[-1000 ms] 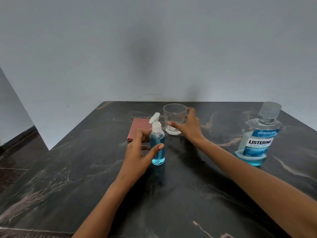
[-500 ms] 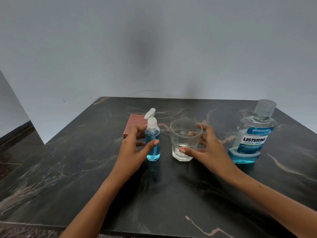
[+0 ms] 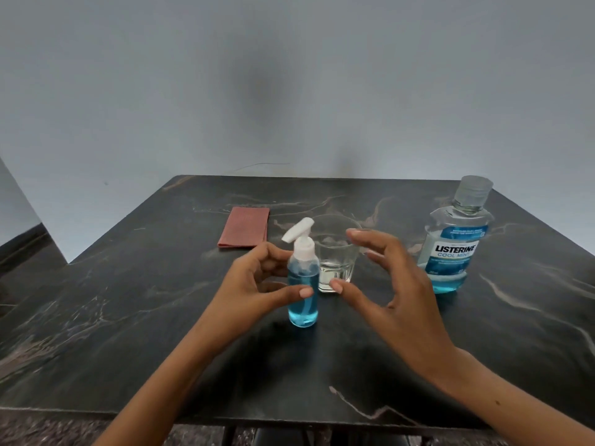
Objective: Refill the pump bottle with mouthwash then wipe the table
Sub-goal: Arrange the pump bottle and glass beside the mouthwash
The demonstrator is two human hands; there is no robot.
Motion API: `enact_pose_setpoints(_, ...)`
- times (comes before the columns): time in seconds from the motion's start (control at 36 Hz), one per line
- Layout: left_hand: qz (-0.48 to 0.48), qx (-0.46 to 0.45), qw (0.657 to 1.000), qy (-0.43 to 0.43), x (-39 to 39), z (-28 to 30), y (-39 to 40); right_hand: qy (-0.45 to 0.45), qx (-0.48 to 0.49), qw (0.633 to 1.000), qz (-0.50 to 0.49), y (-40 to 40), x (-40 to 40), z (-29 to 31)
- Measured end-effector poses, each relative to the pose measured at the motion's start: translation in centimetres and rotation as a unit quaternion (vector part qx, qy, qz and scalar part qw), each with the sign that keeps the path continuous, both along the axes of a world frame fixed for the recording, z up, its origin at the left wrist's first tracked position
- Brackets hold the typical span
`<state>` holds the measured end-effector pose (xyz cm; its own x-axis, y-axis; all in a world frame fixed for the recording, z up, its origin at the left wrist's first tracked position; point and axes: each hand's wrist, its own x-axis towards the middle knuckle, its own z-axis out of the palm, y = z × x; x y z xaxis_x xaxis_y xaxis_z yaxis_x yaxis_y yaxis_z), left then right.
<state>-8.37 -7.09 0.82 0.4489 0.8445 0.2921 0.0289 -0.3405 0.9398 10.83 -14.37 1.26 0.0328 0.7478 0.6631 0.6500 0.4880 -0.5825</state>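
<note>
A small clear pump bottle (image 3: 303, 286) with a white pump head and blue liquid stands upright mid-table. My left hand (image 3: 254, 284) wraps its left side, thumb across the front. My right hand (image 3: 391, 291) hovers open just to the right, fingers spread, touching nothing. Behind the pump bottle stands an empty clear glass (image 3: 338, 255), partly hidden by the bottle and my fingers. At the right stands a capped mouthwash bottle (image 3: 455, 239) with a low level of blue liquid. A folded reddish cloth (image 3: 244, 226) lies flat at the back left.
The dark marble table (image 3: 128, 300) backs onto a grey wall. Its front edge runs just below my forearms, and its left edge drops to a dark floor. Bare surface lies left of my left hand and in front of the bottles.
My right hand has let go of the glass after sliding it toward me and now hovers beside the pump bottle. My left hand has stayed on the pump bottle.
</note>
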Motion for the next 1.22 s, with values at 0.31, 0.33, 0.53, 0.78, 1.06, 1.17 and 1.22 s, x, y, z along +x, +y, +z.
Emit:
enact_pose_setpoints(0.31, -0.006, -0.003, 0.999, -0.053, 5.1, -1.4, -1.7, 0.035, -0.013, 0.999, 0.016, -1.8, 1.4, 0.1)
enact_pose_setpoints(0.33, -0.002, -0.003, 0.999, -0.052, 5.1, -1.4, -1.7, 0.032, -0.01, 0.999, 0.008, -1.8, 1.7, 0.2)
enact_pose_setpoints(0.53, 0.153, 0.071, 0.984, -0.05, 3.8, -1.1, -0.4, 0.016, -0.02, 0.998, -0.056, -1.5, 4.1, 0.3)
enact_pose_setpoints(0.78, 0.126, -0.041, 0.991, 0.016, 4.4, -0.4, 2.1, 0.045, -0.076, 0.993, -0.079, -0.6, 4.8, 0.7)
enact_pose_setpoints(1.06, 0.04, -0.046, 0.998, 0.028, 4.9, 0.2, 3.6, -0.046, -0.138, 0.989, -0.01, -0.6, 5.8, 2.3)
enact_pose_setpoints(1.17, 0.033, -0.03, 0.998, 0.05, 4.2, 0.3, 3.7, -0.053, -0.159, 0.986, 0.009, -0.5, 6.2, 2.6)
enact_pose_setpoints(1.22, 0.022, -0.021, 0.998, 0.06, 3.7, 0.3, 3.6, -0.052, -0.157, 0.986, 0.015, -0.6, 6.2, 2.7)
